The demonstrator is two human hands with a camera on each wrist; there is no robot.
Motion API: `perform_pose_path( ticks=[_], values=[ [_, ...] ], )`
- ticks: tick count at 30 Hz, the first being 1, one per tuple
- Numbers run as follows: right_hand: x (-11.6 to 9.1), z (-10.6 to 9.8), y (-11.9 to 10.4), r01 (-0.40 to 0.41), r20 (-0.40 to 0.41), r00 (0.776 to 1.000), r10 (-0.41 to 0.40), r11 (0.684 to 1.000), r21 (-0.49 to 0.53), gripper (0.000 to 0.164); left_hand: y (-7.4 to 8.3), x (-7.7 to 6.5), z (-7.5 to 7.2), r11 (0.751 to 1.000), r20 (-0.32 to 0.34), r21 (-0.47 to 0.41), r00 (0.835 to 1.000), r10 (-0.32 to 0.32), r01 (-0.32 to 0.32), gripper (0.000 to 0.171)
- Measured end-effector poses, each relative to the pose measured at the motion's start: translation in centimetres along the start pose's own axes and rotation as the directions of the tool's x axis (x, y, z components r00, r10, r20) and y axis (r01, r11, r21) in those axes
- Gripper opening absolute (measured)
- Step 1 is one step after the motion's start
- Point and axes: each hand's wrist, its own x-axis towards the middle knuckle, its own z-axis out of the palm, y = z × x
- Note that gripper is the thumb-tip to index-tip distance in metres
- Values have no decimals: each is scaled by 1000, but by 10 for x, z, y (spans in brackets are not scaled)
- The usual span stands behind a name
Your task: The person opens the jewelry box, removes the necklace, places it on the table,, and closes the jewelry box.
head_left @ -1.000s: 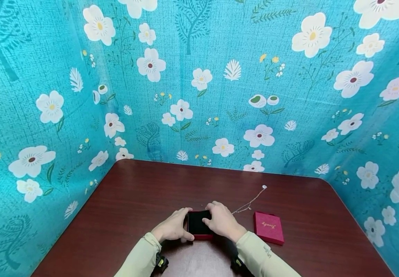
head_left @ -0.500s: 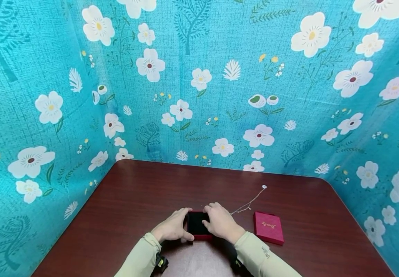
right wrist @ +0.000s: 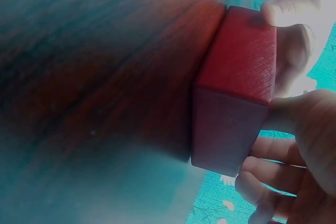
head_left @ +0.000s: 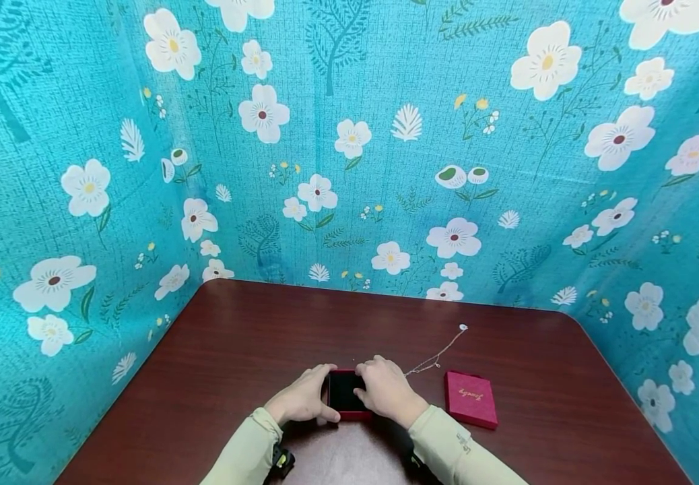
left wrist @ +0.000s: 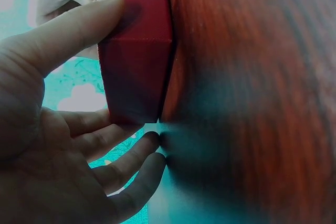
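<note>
A red jewelry box base lies on the table in front of me, with a black padded insert inside it. My left hand grips the base at its left end, thumb on the near wall and fingers toward the far side. Over the right end is my right hand; its thumb rests on the insert and its fingers bend over the far edge. Both wrist views show the base's plain red outer walls, the right wrist one with a textured side. The box's right end is hidden in the head view.
To the right lies the red box lid with gold lettering. A thin chain necklace stretches over the dark wooden table behind my right hand. A blue flowered cloth surrounds the table's back and sides.
My right hand has shifted slightly left over the insert, and its thumb has moved lower. The left hand, base, lid and necklace stay in place.
</note>
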Motion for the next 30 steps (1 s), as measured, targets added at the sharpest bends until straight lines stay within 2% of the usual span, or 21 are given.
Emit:
perform_pose_path(
  ticks=[13, 22, 30],
  values=[
    [-2, 8, 3, 49, -37, 998, -51, 997, -59, 22, -1, 1, 2, 1000, -13, 13, 1000, 22, -22, 90],
    [-3, 8, 4, 83, -42, 996, -84, 996, -41, 13, -1, 0, 1, 1000, -9, 9, 1000, 20, -20, 90],
    [-4, 6, 4, 81, -26, 996, -81, 997, -19, 12, -1, 1, 1, 1000, -12, 6, 1000, 24, -24, 90]
  ],
)
